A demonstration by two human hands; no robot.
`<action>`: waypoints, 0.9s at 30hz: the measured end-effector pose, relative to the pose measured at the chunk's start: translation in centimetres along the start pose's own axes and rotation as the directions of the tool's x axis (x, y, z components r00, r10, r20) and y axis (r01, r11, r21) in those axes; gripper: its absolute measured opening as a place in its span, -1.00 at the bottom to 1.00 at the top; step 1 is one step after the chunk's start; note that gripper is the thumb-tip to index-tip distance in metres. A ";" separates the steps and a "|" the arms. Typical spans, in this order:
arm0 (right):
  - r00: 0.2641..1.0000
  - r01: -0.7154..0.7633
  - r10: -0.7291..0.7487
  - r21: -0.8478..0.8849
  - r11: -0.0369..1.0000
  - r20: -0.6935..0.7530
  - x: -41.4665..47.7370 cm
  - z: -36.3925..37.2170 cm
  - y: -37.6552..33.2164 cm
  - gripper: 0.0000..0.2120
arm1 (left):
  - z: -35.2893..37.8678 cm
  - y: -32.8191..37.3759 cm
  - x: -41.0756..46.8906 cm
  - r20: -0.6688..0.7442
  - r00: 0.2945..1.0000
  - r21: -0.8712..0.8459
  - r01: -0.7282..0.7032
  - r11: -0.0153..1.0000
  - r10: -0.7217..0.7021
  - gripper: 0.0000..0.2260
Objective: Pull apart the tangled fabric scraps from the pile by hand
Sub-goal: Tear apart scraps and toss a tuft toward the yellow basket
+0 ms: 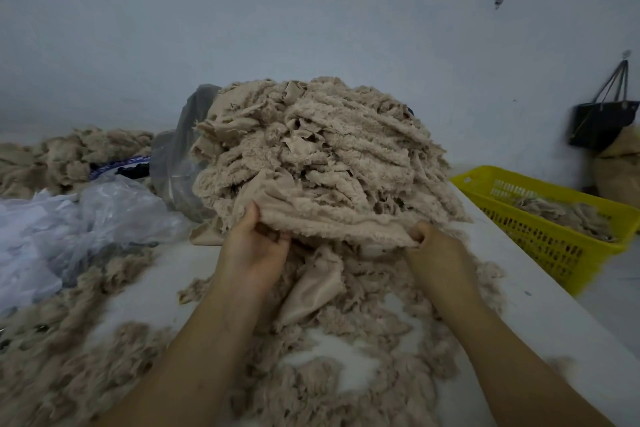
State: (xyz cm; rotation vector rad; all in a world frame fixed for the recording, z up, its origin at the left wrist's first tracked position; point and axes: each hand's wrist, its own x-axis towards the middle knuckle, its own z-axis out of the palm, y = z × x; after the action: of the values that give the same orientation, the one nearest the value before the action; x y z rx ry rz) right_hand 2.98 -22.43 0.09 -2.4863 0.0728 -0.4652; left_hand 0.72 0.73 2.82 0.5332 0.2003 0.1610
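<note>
A tall pile of beige fuzzy fabric scraps stands on the white table, stacked in tangled layers. Along its lower front edge hangs one long beige scrap. My left hand grips this scrap at its left end, thumb on top. My right hand is closed on the same scrap at its right end. Loose beige scraps and fluff lie spread over the table under my forearms.
A yellow plastic basket holding some scraps sits at the right table edge. Clear plastic bags lie at the left, with another scrap heap behind them. A black bag hangs on the wall at the right.
</note>
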 end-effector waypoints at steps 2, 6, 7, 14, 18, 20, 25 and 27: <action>0.998 -0.060 0.062 0.051 0.997 -0.029 0.1 0.0 0.5 -0.70 | -0.3 0.7 0.3 0.006 1.000 -0.066 0.012 0.998 -0.011 -0.71; 0.981 -0.194 0.196 0.179 0.964 0.006 0.7 0.2 1.0 -0.78 | -0.6 1.1 0.4 0.012 0.999 -0.088 0.053 0.995 -0.052 -0.69; 0.981 -0.191 0.194 0.202 0.961 0.006 0.6 0.2 0.9 -0.76 | -0.6 1.0 0.5 0.015 0.998 -0.065 0.058 0.996 -0.057 -0.69; 1.000 0.001 -0.012 0.454 0.891 0.021 -1.5 -0.7 -2.0 -0.47 | 0.0 -0.8 -1.0 0.115 0.990 0.481 0.011 0.876 -0.076 -0.58; 0.924 0.383 -0.374 0.194 0.903 -0.085 -3.8 -0.5 -4.4 -0.41 | 0.7 -3.8 -2.3 0.285 0.945 0.820 -0.155 0.552 -0.158 -0.47; 0.884 0.468 -0.467 0.074 0.881 -0.031 -4.2 -0.3 -4.8 -0.40 | 0.7 -4.5 -2.5 0.346 0.928 0.815 -0.223 0.535 -0.140 -0.72; 0.928 0.362 -0.359 -0.007 0.932 0.094 -2.8 0.0 -3.4 -0.51 | 0.4 -2.8 -1.8 0.194 0.980 0.637 -0.085 0.766 -0.053 -0.82; 0.951 0.303 -0.304 0.032 0.953 0.049 -2.3 0.0 -2.8 -0.84 | 0.3 -1.7 -1.5 0.136 0.987 0.512 0.003 0.859 -0.085 -0.70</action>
State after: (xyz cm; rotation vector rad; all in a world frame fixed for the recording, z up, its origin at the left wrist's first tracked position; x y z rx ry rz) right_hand 0.67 -19.80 1.00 -2.4930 -0.3395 -0.5219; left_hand -0.53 -1.21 2.41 1.0699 0.1011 0.0170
